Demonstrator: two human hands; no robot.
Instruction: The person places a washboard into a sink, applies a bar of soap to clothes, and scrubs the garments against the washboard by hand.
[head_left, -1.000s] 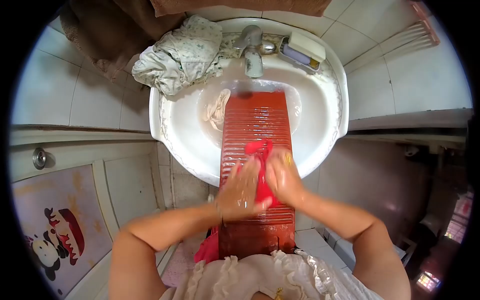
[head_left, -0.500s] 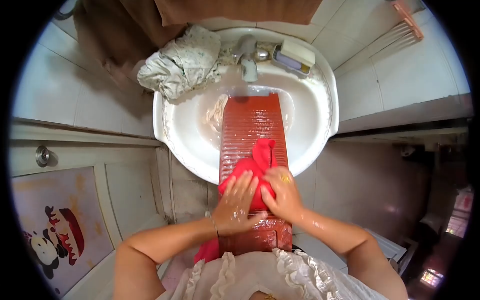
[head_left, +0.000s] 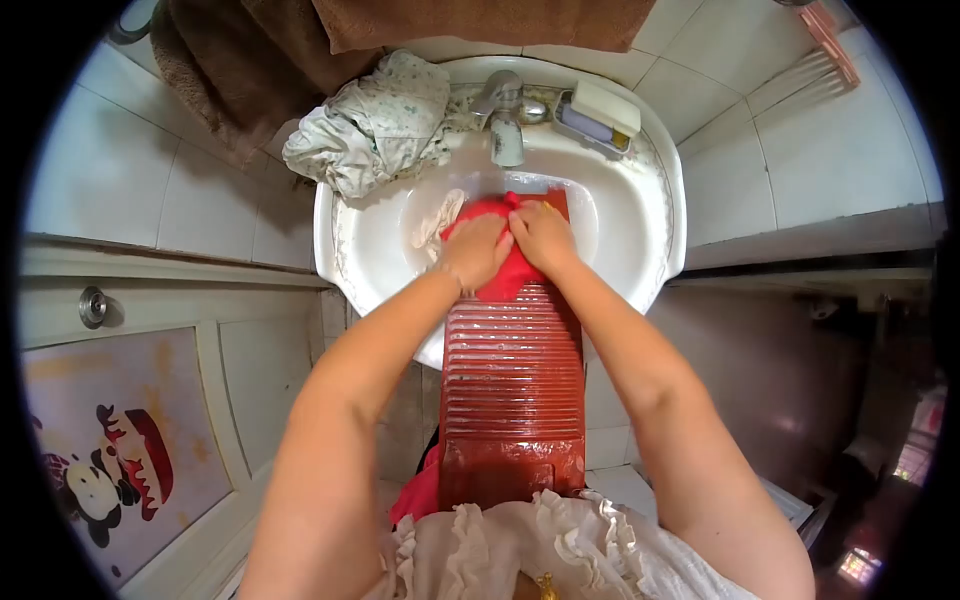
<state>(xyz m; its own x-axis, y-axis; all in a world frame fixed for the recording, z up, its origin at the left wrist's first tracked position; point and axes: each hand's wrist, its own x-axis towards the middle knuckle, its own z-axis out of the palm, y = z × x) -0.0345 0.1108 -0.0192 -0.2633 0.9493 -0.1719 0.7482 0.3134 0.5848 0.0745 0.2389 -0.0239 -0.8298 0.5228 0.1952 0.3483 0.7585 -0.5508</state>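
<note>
A wet red cloth (head_left: 517, 276) lies bunched on the far end of a ridged red-brown washboard (head_left: 512, 370). My left hand (head_left: 474, 250) presses down on the cloth's left side, with its fingers curled into it. On the right side, my right hand (head_left: 541, 236) grips the cloth too, close beside the left. The washboard slopes from my body into the white sink (head_left: 640, 230), over its front rim. A pale cloth (head_left: 436, 222) sits in the basin to the left of the board. Some of the fingertips are sunk in the fabric and hidden.
A faucet (head_left: 505, 120) stands behind the board's far end. A crumpled floral cloth (head_left: 370, 125) rests on the sink's back left corner, and a soap dish (head_left: 596, 120) on the back right. Brown towels (head_left: 490, 22) hang above. A white door (head_left: 265, 385) is at the left.
Both hands have slid the red cloth forward along the washboard, from its near half to its far end by the faucet. My arms are now stretched out.
</note>
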